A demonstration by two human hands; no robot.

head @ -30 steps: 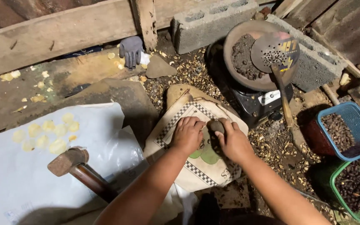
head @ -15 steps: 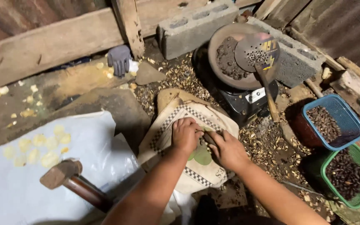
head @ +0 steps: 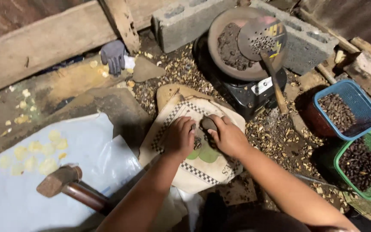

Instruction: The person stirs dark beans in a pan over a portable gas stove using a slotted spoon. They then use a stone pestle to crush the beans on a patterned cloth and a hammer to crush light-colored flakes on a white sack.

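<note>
At the middle of a cream sack (head: 202,172) spread on the ground, our fingers meet over a small dark stone (head: 208,123). Our right hand (head: 228,137) curls its fingers closed around the stone, whose long axis runs roughly left to right, its free end toward our left hand (head: 179,137). The left hand's fingers are bent down onto the sack just beside the stone; we cannot tell whether they pinch anything. The sack bears a black-and-white checkered border along its edges and a green rounded mark (head: 205,154) near its centre, partly under our wrists. Off the sack's left edge lies a pale blue sheet (head: 44,180) strewn with yellowish crumbs, and a hammer (head: 61,182) with a rusty head rests on it. Beyond the sack's far edge stands a black device carrying a round pan (head: 232,43) with a perforated ladle (head: 263,38). To the right sit a blue basket (head: 348,109) and a green basket (head: 366,165), both holding dark seeds. A grey glove (head: 113,55) lies by a wooden beam (head: 44,43).
</note>
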